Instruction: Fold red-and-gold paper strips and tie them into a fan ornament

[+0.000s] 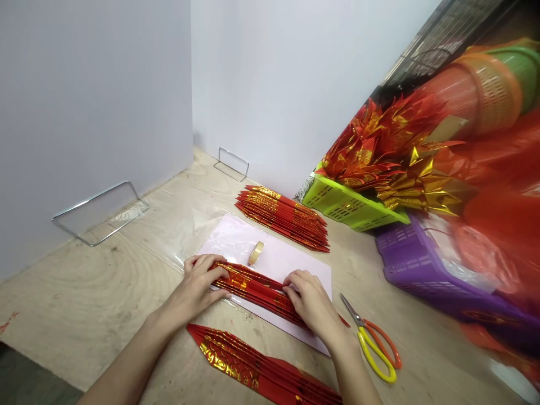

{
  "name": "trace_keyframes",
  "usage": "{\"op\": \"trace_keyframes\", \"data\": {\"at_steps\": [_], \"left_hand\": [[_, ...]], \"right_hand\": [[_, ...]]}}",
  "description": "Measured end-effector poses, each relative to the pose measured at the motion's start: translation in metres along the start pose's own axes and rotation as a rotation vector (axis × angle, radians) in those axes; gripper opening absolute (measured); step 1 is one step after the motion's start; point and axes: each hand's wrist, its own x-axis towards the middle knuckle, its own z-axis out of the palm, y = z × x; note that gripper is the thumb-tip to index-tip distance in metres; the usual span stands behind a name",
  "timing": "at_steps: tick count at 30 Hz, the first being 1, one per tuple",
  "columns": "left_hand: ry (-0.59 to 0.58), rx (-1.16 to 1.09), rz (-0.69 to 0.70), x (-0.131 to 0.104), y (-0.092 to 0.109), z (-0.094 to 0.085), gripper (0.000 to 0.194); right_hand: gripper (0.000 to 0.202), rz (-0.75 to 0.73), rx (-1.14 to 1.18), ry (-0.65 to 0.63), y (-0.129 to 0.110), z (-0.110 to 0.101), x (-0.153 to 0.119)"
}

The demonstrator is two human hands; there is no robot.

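Observation:
A stack of folded red paper strips with gold print (253, 286) lies across a pale pink board (291, 253). My left hand (201, 284) is curled round its left end, thumb on the near side and fingers over the top. Bent fingers of my right hand (310, 298) grip the right part of the same stack; the fingertips are partly hidden. A small roll of tape (255, 253) stands on the board just beyond the stack. Nearer me lies another folded red and gold stack (253, 360), and a third stack (282, 216) rests past the board.
Scissors with orange and yellow handles (377, 346) lie right of the board. A green basket (350, 202) of red and gold paper pieces and a purple basket (434, 287) stand at the right. Wire stands (101, 214) sit by the white walls.

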Motion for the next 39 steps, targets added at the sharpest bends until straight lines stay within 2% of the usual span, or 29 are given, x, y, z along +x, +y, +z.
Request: {"op": "trace_keyframes", "data": {"at_steps": [2,6,9,11,13,16,19,23,25,30,35,39], "left_hand": [[-0.005,0.002,-0.005,0.000,0.000,0.000,0.013],[0.008,0.031,0.010,-0.001,-0.001,0.003,0.014],[0.043,0.076,-0.005,-0.002,0.000,0.004,0.014],[0.062,0.090,-0.047,-0.002,0.002,0.004,0.013],[0.067,0.086,-0.086,-0.001,0.005,0.003,0.013],[0.061,0.080,-0.100,-0.001,0.006,0.004,0.013],[0.065,0.078,-0.075,-0.002,0.001,0.009,0.018],[0.177,0.050,-0.148,-0.003,-0.008,0.018,0.076],[0.185,0.043,-0.166,-0.004,-0.010,0.020,0.087],[0.159,-0.007,-0.192,-0.002,-0.002,0.011,0.083],[0.110,0.036,-0.183,0.001,0.000,0.002,0.027],[0.244,0.035,-0.325,0.001,-0.006,0.004,0.033]], "right_hand": [[0.019,0.005,-0.014,0.053,-0.002,-0.003,-0.004],[0.022,-0.019,-0.064,0.293,-0.016,-0.017,-0.018],[0.021,-0.027,-0.035,0.276,-0.028,-0.024,-0.026],[0.022,0.041,-0.062,0.252,-0.030,-0.024,-0.028],[0.022,0.144,-0.099,0.281,-0.028,-0.022,-0.028],[0.018,0.187,0.008,0.329,-0.024,-0.019,-0.024],[0.017,0.062,0.237,0.216,-0.027,-0.014,-0.016],[0.018,-0.017,0.261,-0.015,-0.033,-0.006,-0.004],[0.017,-0.002,0.214,-0.094,-0.034,-0.005,-0.001],[0.017,0.048,0.193,-0.150,-0.030,-0.009,0.002],[0.020,0.069,0.163,-0.188,-0.027,-0.013,0.005],[0.018,0.066,0.017,-0.209,-0.032,-0.014,0.008]]}}
